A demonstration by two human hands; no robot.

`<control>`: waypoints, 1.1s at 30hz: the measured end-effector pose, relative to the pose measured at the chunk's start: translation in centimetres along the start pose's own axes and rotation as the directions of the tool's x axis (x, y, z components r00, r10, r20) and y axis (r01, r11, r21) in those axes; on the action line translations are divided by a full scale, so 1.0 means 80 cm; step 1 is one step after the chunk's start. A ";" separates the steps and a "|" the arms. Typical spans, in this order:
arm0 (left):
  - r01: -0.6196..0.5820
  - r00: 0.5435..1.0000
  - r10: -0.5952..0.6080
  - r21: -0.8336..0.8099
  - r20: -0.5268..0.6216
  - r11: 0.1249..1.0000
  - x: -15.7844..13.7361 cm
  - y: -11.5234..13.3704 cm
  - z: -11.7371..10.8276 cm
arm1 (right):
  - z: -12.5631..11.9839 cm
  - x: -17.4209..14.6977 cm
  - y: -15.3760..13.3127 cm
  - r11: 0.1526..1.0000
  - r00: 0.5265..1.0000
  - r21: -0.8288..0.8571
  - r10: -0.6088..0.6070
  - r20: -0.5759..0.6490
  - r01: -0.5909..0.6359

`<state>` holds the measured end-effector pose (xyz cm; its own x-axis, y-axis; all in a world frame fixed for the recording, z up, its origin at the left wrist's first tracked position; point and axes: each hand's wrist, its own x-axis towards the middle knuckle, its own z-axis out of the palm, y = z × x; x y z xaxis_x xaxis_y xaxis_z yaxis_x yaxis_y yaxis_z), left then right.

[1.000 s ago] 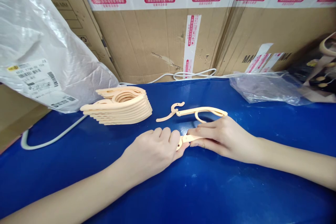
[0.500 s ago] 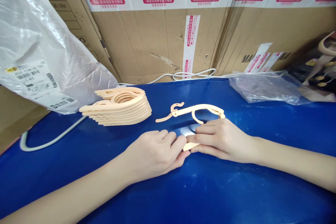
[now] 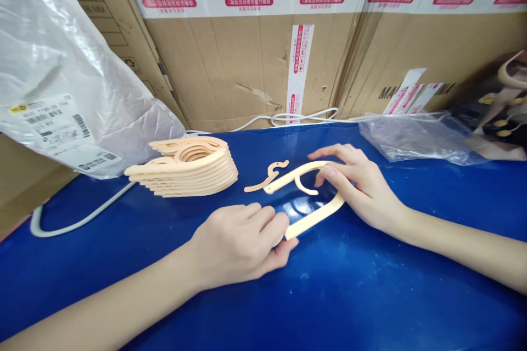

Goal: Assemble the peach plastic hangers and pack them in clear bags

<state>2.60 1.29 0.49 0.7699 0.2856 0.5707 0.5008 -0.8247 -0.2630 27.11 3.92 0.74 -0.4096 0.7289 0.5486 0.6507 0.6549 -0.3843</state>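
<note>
A cream plastic folding clothes hanger [image 3: 317, 214] is bent into a V over the blue table, its two arms meeting at the right and its curved hook between them. My left hand [image 3: 247, 241] is closed, thumb and fingers pinching the free tip of the near arm. At the joint end, my right hand [image 3: 362, 189] grips the hanger with the thumb on top and the fingers behind; its palm hides the joint. A small loose cream arm piece [image 3: 267, 177] with a curled notch lies by the tip of the far arm.
To the left sits a neat stack of folded cream hangers [image 3: 193, 170]. A white plastic mailing bag [image 3: 61, 77] leans behind it. Cardboard boxes [image 3: 230, 66] line the back, with a white cable [image 3: 284, 116] before them. A clear plastic bag [image 3: 415, 134] lies back right.
My right hand has moved up and right, from near the left fingertips to the hanger's joint end. The far arm has swung down and left. My left hand stays put.
</note>
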 end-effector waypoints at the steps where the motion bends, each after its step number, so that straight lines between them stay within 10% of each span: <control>1: -0.031 0.999 0.031 -0.003 -0.009 1.000 -0.001 0.002 0.000 | 0.002 0.000 0.001 1.000 0.999 0.018 0.019 0.040 -0.020; 17: -0.230 0.969 0.244 -0.192 0.049 0.954 0.000 0.005 0.003 | 0.008 0.000 0.001 0.998 0.985 -0.045 -0.027 0.170 0.035; 33: 0.150 0.987 -0.132 -0.252 0.089 0.956 0.001 -0.006 0.009 | 0.009 0.002 -0.001 0.992 0.979 -0.117 -0.023 0.203 0.047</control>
<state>2.74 2.04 0.11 0.7292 0.4341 0.5290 0.4946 -0.8686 0.0309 26.52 4.14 0.34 -0.5456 0.7393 0.3948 0.7009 0.6607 -0.2687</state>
